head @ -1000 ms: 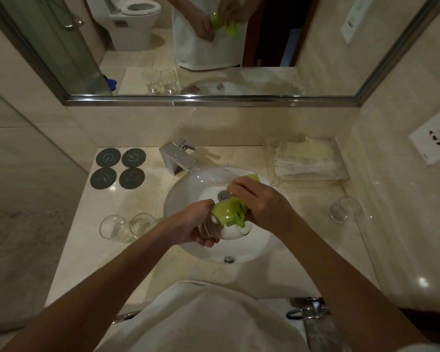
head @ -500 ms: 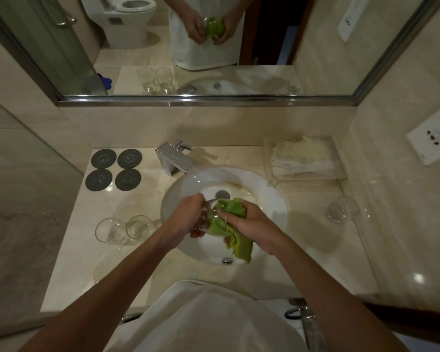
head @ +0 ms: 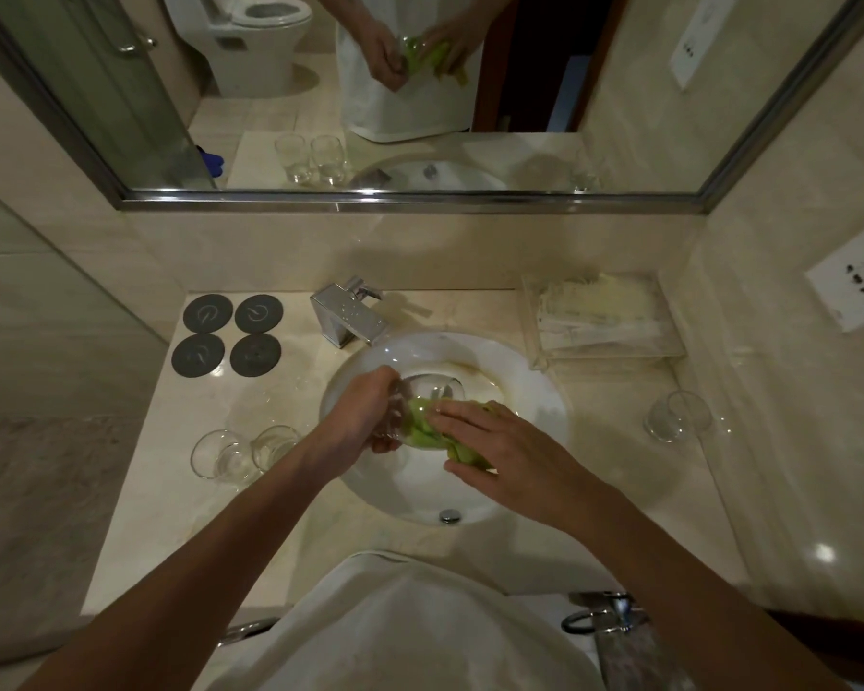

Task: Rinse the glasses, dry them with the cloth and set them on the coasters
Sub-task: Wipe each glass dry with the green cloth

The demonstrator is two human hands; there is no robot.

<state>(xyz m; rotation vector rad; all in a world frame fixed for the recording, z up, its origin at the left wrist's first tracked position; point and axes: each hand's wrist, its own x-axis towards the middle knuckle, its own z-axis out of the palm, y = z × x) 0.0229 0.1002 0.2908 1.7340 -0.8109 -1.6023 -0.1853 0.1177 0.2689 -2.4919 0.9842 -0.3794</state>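
Over the white sink (head: 534,391), my left hand (head: 357,416) grips a clear glass (head: 427,394) tilted on its side. A green cloth (head: 432,431) is stuffed into and around the glass. My right hand (head: 500,446) presses the cloth against the glass, with its fingers stretched out and the thumb tucked under the cloth's tail. Two more glasses (head: 243,453) stand close together on the counter at the left. A single glass (head: 677,416) stands at the right. Several dark round coasters (head: 228,336) lie bare at the back left.
A chrome tap (head: 350,314) stands behind the sink. A clear tray of packets (head: 604,316) sits at the back right. A mirror (head: 420,92) spans the wall above. The counter's front edge meets my white apron (head: 395,625).
The glass has turned so its mouth faces away from me. My right hand has shifted from wrapping the cloth round the glass to lying flatter over it.
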